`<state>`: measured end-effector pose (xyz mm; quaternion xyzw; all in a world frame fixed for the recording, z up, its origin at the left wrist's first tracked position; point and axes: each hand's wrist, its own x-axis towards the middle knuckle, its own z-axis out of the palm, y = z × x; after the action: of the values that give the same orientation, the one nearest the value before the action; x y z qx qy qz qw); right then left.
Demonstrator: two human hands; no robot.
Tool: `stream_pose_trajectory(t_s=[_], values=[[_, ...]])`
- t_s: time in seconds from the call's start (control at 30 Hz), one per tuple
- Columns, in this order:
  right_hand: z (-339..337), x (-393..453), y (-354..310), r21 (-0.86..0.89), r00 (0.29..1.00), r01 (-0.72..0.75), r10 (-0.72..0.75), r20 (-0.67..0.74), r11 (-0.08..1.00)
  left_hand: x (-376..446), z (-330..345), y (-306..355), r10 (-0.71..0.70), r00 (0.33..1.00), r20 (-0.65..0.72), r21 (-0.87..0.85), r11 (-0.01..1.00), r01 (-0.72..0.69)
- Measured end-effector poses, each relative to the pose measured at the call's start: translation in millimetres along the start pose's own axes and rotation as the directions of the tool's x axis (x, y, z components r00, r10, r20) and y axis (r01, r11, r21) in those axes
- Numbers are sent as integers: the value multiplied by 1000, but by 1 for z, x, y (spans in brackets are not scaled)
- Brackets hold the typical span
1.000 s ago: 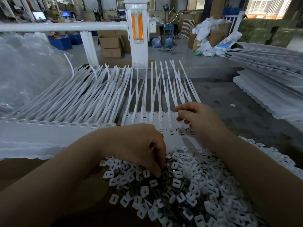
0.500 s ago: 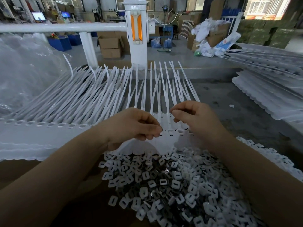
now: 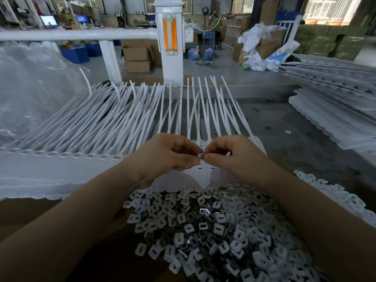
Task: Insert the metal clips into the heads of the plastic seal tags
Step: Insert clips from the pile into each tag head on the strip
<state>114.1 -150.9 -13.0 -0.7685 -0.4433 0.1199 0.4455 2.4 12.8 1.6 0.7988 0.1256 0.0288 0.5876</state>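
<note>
A row of white plastic seal tags lies across the table, heads toward me and tails fanning away. My left hand and my right hand meet above the tag heads at the centre. Between their fingertips they pinch one small metal clip. A big heap of metal clips mixed with white square pieces lies just in front of me, below both forearms.
A clear plastic bag bulges at the left. Stacks of white tag sheets lie at the right. A white post with orange inserts and a white rail stand behind the table. Cardboard boxes stand beyond.
My left hand rose out of the clip heap and came up to the right hand. Both hands now pinch a clip together above the tag heads.
</note>
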Motion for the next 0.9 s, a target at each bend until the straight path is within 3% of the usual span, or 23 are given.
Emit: stream_pose_trajectory(t_s=[0.2,0.6,0.8,0.9], values=[[0,-1,1,33,1000,-23,23,2,999,-2,7,-1,130,990,-63,52,991,-127],[1,-2,-1,42,1000,-5,6,-12,999,-5,12,2,114,984,-138,97,990,-101],[1,-2,0,50,1000,-5,6,-10,999,-5,13,-2,172,975,-139,133,979,-154],[3,-1,1,18,996,-9,11,-88,1000,-3,13,-8,251,961,-115,363,911,-195]])
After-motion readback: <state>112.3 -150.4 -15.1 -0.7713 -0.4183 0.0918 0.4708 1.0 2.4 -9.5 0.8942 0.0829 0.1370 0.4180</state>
